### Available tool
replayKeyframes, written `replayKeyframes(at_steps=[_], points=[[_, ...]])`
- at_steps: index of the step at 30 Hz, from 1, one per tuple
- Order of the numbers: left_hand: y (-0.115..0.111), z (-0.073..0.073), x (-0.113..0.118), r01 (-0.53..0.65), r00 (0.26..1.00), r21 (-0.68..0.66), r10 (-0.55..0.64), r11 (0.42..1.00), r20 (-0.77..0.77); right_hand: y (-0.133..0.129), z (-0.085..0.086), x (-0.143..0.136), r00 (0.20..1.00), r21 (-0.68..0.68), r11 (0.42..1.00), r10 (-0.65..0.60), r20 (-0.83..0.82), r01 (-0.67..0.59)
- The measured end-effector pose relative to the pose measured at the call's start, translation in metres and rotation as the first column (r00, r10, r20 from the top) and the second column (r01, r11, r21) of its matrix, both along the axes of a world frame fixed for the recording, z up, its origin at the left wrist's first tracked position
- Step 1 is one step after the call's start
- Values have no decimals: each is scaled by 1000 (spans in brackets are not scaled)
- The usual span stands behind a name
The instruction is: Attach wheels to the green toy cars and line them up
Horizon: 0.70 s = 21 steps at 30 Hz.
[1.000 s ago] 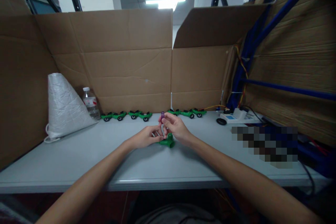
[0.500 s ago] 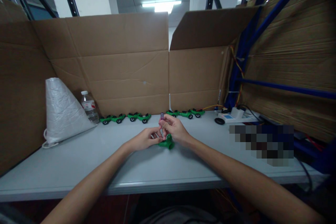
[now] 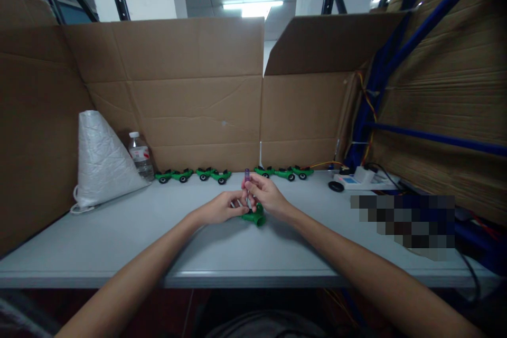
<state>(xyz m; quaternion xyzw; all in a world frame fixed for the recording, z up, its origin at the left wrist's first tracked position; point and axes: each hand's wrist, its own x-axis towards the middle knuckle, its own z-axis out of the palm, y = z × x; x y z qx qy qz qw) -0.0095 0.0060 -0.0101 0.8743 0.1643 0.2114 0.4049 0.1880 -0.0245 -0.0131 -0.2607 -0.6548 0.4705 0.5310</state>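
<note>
A screwdriver (image 3: 247,174) with a purplish clear handle stands nearly upright in the fingers of my right hand (image 3: 269,198), which is closed around it. Its shaft points down at a green plastic toy part (image 3: 257,216) low over the table. My left hand (image 3: 222,207) grips that green part from the left, thumb in front. The fingers cover much of the part, and the screwdriver's tip is hidden among them.
Several green toy vehicles with black wheels (image 3: 182,176) line the back of the white table (image 3: 130,243). At left are a silvery bag (image 3: 105,169) and a water bottle (image 3: 140,156). A power strip (image 3: 364,179) and black disc (image 3: 336,186) lie right. Cardboard walls (image 3: 198,111) enclose the table.
My view has turned slightly, so the surroundings sit a little further right in it. Both hands keep their grips, with the screwdriver still upright over the green part.
</note>
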Motion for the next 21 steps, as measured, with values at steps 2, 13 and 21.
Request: replayKeyframes(at_steps=[2,13,21], points=[[1,-1,0,-2,1000,10,2,1000,-1,0,-2,-2,999,32,999,-33,7,33],[-1,7,-2,-72,996,2,72,997,-52,2,-6,-3,994,34,994,-105,-43,107],[0,5,0,-15,999,-40,14,999,-31,-2,1,2,995,-20,995,96,-4,-96]])
